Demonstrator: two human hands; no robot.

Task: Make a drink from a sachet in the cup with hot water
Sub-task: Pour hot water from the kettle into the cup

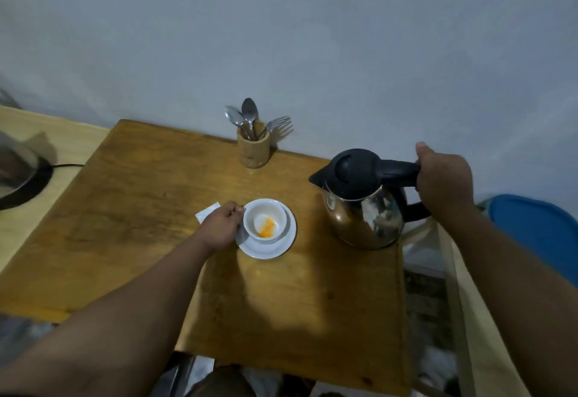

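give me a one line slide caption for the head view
Left hand steadies a white cup holding orange powder on its saucer while right hand grips the steel kettle.

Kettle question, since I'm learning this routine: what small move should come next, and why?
Probably tip the kettle toward the cup: the right hand grips its handle, its spout faces the cup, the left hand steadies the cup, and orange powder sits dry inside.

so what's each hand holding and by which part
Right hand grips the kettle by its black handle. Left hand holds the cup at its left side, on the saucer.
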